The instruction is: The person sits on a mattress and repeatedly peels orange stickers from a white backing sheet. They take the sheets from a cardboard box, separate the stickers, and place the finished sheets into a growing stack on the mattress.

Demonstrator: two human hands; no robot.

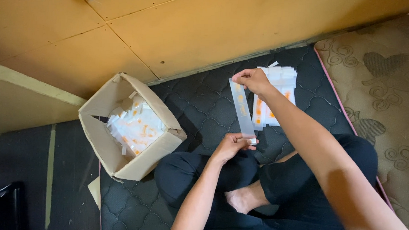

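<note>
Both arms are bare, with no sleeves, watch or rings showing on the left hand [231,145] or right hand [254,80]. The legs wear black trousers [304,179]. One foot [245,198] is bare.

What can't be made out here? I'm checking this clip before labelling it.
- Head view: orange print on the long clear plastic strip held by both hands, too small.
- Depth of the open cardboard box, covered by white slips.
- Stack of white packets, partly behind the right hand.

Clear sleeve [242,109] — cardboard box [105,147] leftward
</note>
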